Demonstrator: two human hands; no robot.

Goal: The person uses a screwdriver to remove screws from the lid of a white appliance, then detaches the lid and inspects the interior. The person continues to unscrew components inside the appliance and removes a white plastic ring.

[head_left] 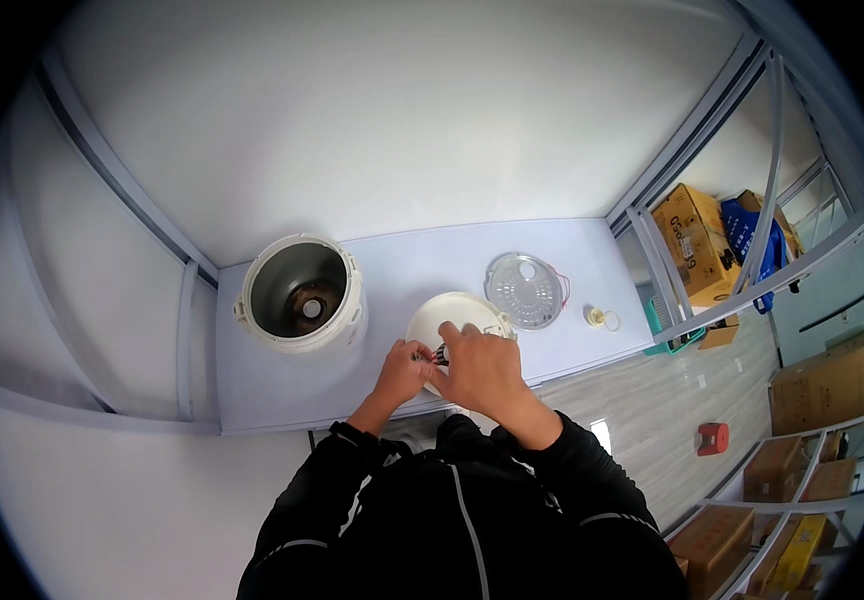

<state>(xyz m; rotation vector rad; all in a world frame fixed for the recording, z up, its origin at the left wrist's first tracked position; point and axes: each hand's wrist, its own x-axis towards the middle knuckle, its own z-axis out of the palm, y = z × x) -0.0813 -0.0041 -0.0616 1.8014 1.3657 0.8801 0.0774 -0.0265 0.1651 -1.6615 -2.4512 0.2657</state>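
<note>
A round cream-white lid [430, 318] lies near the table's front edge, under both of my hands. Over its near part, my left hand [402, 374] is closed in a pinch, its fingertips meeting those of the other hand. My right hand [484, 370] is also closed, bent over the lid with its thumb toward the left. Between the fingertips shows a small dark piece with light stripes [441, 355]; its kind is too small to tell. Left of the lid stands a white rice cooker body [304, 345], open at the top, its grey inside and round heating base visible.
Right of the lid lies a round perforated metal plate [524, 292] with a red edge strip. A small cream cap with a ring [594, 317] sits further right. Metal frame posts [642, 235] border the table [402, 250]. Cartons [694, 245] and a red stool [713, 438] stand beyond.
</note>
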